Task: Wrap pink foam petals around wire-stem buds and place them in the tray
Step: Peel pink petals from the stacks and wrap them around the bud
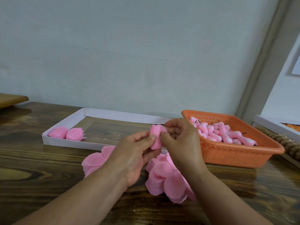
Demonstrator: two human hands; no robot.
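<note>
Both hands, left (pixel 134 153) and right (pixel 181 140), have their grip clamped on one rolled petal (pixel 156 137) held above the worktop (pixel 40 168), over loose petals (pixel 168 177), between the white tray (pixel 65 120) holding two wrapped pieces (pixel 66 134) and the orange basket (pixel 240 155) of buds (pixel 227 135).

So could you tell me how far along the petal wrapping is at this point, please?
Early on. Two wrapped buds lie in the white tray, at its left end. A third bud is in hand: the left hand and right hand both pinch its pink petal. Many bare buds wait in the orange basket, and loose petals lie on the table.
</note>
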